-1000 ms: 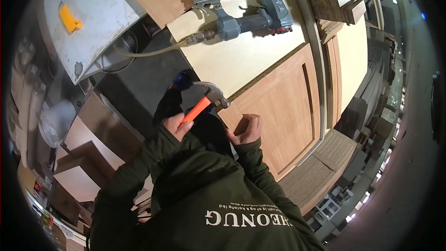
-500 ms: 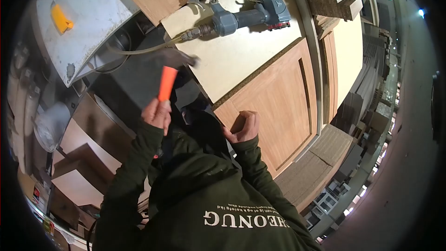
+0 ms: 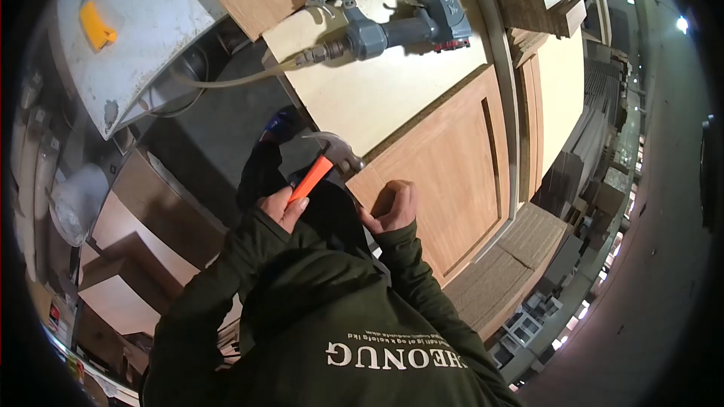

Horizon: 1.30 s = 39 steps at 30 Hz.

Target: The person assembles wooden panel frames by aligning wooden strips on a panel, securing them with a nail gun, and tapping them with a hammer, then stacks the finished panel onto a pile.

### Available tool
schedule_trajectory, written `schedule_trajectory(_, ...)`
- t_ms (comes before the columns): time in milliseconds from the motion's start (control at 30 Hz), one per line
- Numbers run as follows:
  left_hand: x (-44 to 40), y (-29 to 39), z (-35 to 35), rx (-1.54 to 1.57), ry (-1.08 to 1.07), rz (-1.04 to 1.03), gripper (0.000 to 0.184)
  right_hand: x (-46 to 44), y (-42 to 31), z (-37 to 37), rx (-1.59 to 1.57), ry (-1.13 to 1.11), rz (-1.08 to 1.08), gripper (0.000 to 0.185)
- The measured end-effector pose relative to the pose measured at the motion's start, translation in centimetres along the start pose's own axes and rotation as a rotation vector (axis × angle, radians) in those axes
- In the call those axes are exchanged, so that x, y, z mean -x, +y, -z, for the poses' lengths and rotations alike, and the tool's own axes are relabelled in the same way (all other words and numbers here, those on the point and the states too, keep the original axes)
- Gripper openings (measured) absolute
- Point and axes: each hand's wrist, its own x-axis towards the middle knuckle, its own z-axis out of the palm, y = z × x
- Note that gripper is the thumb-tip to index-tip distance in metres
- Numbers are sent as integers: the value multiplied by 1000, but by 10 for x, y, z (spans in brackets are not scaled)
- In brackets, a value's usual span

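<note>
My left hand (image 3: pixel 283 209) is closed around the orange handle of a claw hammer (image 3: pixel 311 179). The hammer's metal head is at the left corner of a wooden panel door (image 3: pixel 441 173), its face at or very near the edge. On the same door lies my right hand (image 3: pixel 394 207), with bent fingers on top and the thumb at the near edge, gripping it there. The door has a recessed centre and a dark slot along its far side. It lies on a pale board (image 3: pixel 339 109).
A nail gun (image 3: pixel 400 30) with an air hose (image 3: pixel 234 83) lies on the pale board beyond the door. A metal bar (image 3: pixel 507 90) runs along the right. At the left, a yellow object (image 3: pixel 96 26) sits on a white surface (image 3: pixel 143 22). Stacked wood strips (image 3: pixel 537 1) stand at the upper right.
My left hand has swung the hammer down and right, bringing its head from above the floor gap to the door's corner. My right hand has stayed nearly in place on the door.
</note>
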Motion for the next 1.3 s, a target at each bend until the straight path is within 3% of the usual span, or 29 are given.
schedule_trajectory(33,-4,3,9,-55,7,-102,27,-3,1,-3,-8,12,7,60)
schedule_trajectory(167,-3,16,23,588,210,84,28,-5,-2,1,-17,15,9,61)
schedule_trajectory(200,-1,20,34,631,274,77,24,-5,-2,0,-15,19,14,60)
schedule_trajectory(267,-6,-39,-11,320,479,-102,25,-5,-1,0,-7,32,28,60)
schedule_trajectory(333,5,10,3,-10,-53,48,30,2,-1,1,-10,15,15,60)
schedule_trajectory(467,-6,8,18,-8,-82,65,30,-3,-5,2,-32,9,-20,58)
schedule_trajectory(600,1,24,36,649,108,223,32,-1,-2,2,-25,6,-1,59)
schedule_trajectory(733,-11,13,-4,-71,-46,42,33,-1,-5,4,-54,6,-16,57)
schedule_trajectory(767,-15,13,-2,-140,28,-40,33,1,-2,4,-57,5,-1,57)
schedule_trajectory(867,-19,20,22,-65,-27,72,33,-3,-2,7,-60,11,1,57)
schedule_trajectory(900,-14,20,26,141,39,44,33,-2,-3,6,-66,5,-7,57)
schedule_trajectory(933,-7,33,34,388,73,209,33,-3,-3,5,-68,10,-3,57)
schedule_trajectory(1000,1,38,31,504,296,23,32,-2,-2,6,-63,16,2,58)
schedule_trajectory(1033,2,3,16,473,222,105,34,0,-2,7,-65,14,0,58)
schedule_trajectory(1067,-2,-27,1,-285,166,-228,34,1,-1,7,-69,15,2,58)
schedule_trajectory(1133,4,1,12,-179,-60,31,33,-4,-1,7,-82,17,11,58)
schedule_trajectory(1300,-4,35,24,136,-69,113,33,6,0,9,-28,83,-2,61)
